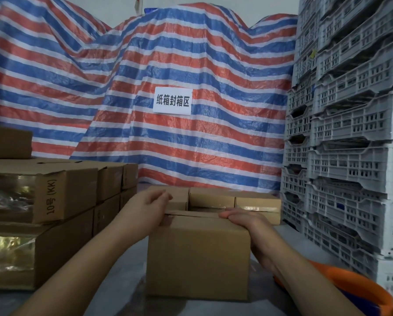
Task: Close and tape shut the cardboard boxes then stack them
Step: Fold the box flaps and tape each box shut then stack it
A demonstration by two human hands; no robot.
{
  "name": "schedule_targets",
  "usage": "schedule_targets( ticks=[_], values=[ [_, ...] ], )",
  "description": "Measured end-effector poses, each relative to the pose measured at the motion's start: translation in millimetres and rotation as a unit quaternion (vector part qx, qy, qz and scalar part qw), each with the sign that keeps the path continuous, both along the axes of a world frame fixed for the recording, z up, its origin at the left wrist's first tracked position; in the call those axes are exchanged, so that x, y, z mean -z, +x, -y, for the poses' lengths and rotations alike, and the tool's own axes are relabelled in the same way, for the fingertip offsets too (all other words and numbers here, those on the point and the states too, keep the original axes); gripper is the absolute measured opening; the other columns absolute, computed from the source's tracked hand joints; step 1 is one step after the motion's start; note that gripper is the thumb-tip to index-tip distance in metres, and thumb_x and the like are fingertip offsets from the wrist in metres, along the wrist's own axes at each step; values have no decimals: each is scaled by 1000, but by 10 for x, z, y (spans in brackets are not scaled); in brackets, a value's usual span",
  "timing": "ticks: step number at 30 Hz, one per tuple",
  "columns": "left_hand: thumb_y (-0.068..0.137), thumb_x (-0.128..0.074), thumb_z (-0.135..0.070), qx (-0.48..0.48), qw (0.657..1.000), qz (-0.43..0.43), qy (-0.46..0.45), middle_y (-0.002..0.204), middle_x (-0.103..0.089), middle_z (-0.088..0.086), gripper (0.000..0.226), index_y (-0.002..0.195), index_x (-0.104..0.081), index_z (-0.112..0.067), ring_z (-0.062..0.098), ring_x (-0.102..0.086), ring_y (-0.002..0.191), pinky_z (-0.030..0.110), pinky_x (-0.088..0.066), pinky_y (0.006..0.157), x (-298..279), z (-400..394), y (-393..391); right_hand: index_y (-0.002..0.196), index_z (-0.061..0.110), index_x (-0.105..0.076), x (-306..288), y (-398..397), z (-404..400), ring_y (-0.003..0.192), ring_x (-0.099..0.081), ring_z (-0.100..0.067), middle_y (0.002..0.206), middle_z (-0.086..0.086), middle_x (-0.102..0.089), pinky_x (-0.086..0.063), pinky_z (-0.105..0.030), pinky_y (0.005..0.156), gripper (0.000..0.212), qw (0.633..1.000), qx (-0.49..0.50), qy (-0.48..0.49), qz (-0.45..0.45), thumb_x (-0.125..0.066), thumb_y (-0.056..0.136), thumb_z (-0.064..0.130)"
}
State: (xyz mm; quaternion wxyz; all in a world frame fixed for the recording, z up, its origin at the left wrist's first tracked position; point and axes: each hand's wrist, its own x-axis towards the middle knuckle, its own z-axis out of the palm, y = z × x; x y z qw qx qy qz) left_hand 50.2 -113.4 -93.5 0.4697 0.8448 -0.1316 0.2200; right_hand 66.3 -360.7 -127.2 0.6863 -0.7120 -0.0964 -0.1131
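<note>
Left hand: positioned at the top left edge of the cardboard box, fingers loosely curled above the flap, heel of the hand against the box edge; whether the fingers grip anything cannot be determined. Right hand: laid flat on the top right edge of the same box, fingers straight and held together, pressing the flap down. Box position: on the grey floor, directly in front of the person, between both forearms; top flaps folded down, seam visible along the top. Behind it: taped boxes in a row, just beside one another. Left side: a stack of boxes, one marked "10号 (KK)". Right side: stacked grey plastic crates. Lower right: an orange object, blurred. Background: a striped tarpaulin bearing a white paper sign
</note>
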Motion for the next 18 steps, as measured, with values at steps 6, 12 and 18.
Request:
schedule_targets(
  ticks=[6,12,18],
  values=[
    [88,-25,-75,31,941,77,328,134,-56,-14,66,135,-51,-37,7,-51,120,37,-44,103,-164,488,-283,93,27,-83,-9,-30,-12,111,-65,-27,110,-2,-75,-50,-43,102,18,1000,-2,-9,-18,-66,92,22],
    [94,-23,-71,9,892,0,451,151,-42,-5,67,148,-36,-34,16,-44,132,37,-38,105,-52,589,-297,90,24,-83,-10,-61,-34,113,-63,-28,117,-5,-71,-51,-39,95,21,1000,-4,-4,-16,-64,93,17],
    [93,-18,-72,-13,882,33,470,155,-37,-5,68,150,-30,-37,18,-45,132,40,-41,105,24,558,-244,94,26,-82,-87,-151,-30,114,-61,-29,120,-7,-68,-49,-39,94,19,998,-11,-28,-55,-64,94,20]
  ],
)
